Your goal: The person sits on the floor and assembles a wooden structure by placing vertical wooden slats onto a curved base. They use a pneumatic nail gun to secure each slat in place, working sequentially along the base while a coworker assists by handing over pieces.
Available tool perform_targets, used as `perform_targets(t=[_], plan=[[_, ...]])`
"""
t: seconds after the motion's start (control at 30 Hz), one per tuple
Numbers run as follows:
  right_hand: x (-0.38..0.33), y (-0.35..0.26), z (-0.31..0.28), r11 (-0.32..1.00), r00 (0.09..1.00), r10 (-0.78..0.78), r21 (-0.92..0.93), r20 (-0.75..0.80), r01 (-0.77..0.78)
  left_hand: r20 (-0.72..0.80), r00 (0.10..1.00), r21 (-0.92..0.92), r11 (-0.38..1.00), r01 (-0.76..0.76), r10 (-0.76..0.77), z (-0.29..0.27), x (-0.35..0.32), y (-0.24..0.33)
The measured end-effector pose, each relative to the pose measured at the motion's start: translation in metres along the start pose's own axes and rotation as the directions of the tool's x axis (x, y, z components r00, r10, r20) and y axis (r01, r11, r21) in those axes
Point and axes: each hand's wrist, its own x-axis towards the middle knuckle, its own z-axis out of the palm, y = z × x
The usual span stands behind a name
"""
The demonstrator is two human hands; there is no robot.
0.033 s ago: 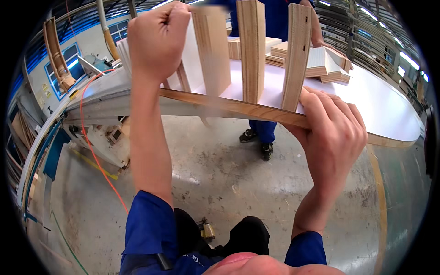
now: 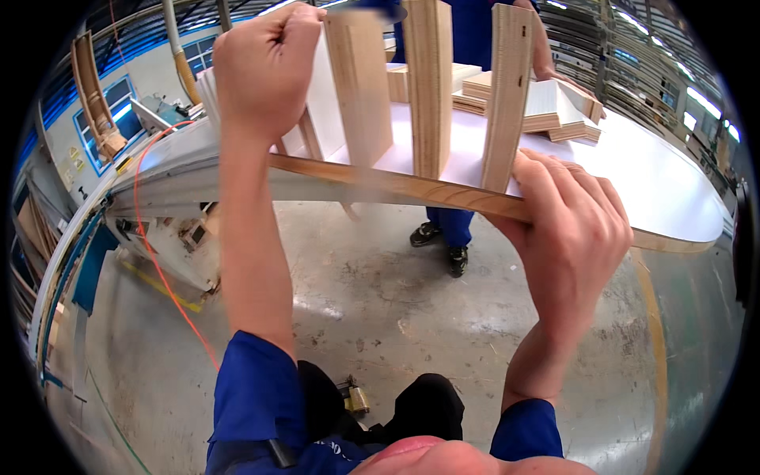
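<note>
My left hand [image 2: 265,75] is closed in a fist beside the tops of the upright pieces; whatever it may hold I cannot make out. Its thumb lies along the top near a blurred grey edge. With my right hand [image 2: 578,218] I grip the front edge of a white-topped panel [image 2: 673,194], fingers on top and thumb beneath. Standing on the panel are a plywood upright [image 2: 507,99] beside my right fingertips, a middle upright [image 2: 430,91] and a wider upright board [image 2: 360,87]. White boards [image 2: 324,111] stand between that board and my left wrist.
Stacked white-faced plywood pieces [image 2: 558,115] lie on the panel's far side, near another person's arm [image 2: 545,55]. That person's shoes [image 2: 443,249] show below. An orange hose [image 2: 162,277] hangs at the left by a machine [image 2: 170,245]. A small metal-and-yellow object [image 2: 358,398] lies on the floor.
The whole view has shifted slightly, so things appear a little further left. Both hands keep their positions and closed shape.
</note>
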Motion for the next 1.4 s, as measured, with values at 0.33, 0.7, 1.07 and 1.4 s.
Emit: perform_targets(t=[0.33, 0.7, 1.07, 1.4], plan=[[-0.001, 0.005, 0.006, 0.999, 0.999, -0.041, 0.005, -0.005, 0.042, -0.014, 0.905, -0.364, 0.845, 0.391, -0.425, -0.002, 0.028, 0.063], [0.001, -0.001, -0.003, 0.999, 1.0, -0.021, 0.027, 0.002, 0.021, -0.064, 0.921, -0.339, 0.877, 0.342, -0.384, -0.01, 0.029, 0.064], [0.001, -0.001, -0.005, 0.998, 0.999, -0.017, 0.054, 0.049, 0.014, 0.018, 0.9, -0.394, 0.824, 0.406, -0.435, -0.008, 0.031, 0.064], [0.0, 0.002, 0.004, 0.999, 1.0, -0.024, 0.022, -0.011, 0.024, -0.096, 0.931, -0.353, 0.887, 0.299, -0.352, 0.004, 0.024, 0.056]])
